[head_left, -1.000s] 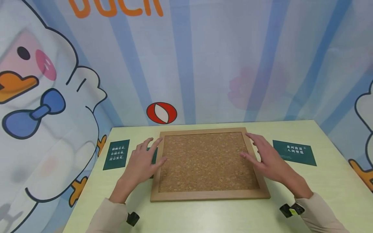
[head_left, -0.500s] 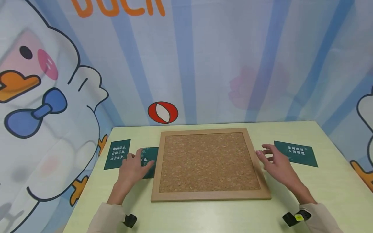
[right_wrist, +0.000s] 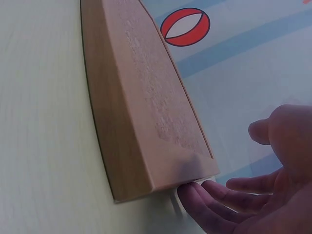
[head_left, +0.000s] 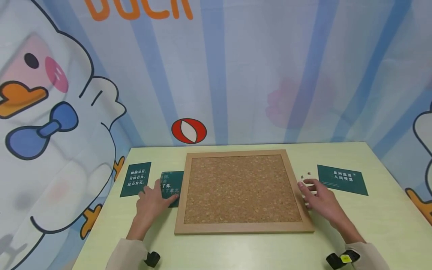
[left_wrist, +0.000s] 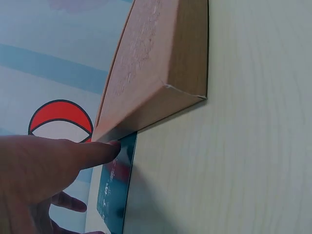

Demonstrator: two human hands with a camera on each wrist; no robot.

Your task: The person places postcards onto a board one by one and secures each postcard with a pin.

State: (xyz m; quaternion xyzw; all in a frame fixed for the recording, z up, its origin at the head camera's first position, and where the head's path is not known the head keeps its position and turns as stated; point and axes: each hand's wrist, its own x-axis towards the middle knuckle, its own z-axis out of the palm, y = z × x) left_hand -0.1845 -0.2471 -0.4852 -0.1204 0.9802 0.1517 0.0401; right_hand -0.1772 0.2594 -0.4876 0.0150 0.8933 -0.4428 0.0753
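A wood-framed cork board (head_left: 243, 187) lies flat in the middle of the table. On its left, my left hand (head_left: 150, 204) spreads its fingers over a dark green card (head_left: 171, 178) printed with white characters. In the left wrist view the thumb (left_wrist: 100, 153) reaches over this card, close to the frame's side. My right hand (head_left: 322, 202) is at the board's right edge, fingers loosely bent and holding nothing. The right wrist view shows its fingertips (right_wrist: 187, 192) right at the frame's side, thumb apart. Just beyond that hand lie a few tiny shiny pieces (head_left: 309, 173).
Another green card (head_left: 136, 179) lies at the table's far left, and a third green card (head_left: 342, 180) to the right of the right hand. Behind the pale table (head_left: 236, 251) rises a striped blue backdrop (head_left: 246, 75) with cartoon ducks.
Both hands have moved outward and down from the board's upper sides, the left onto the card beside it. The tiny pieces at right have come into view. The board stays put.
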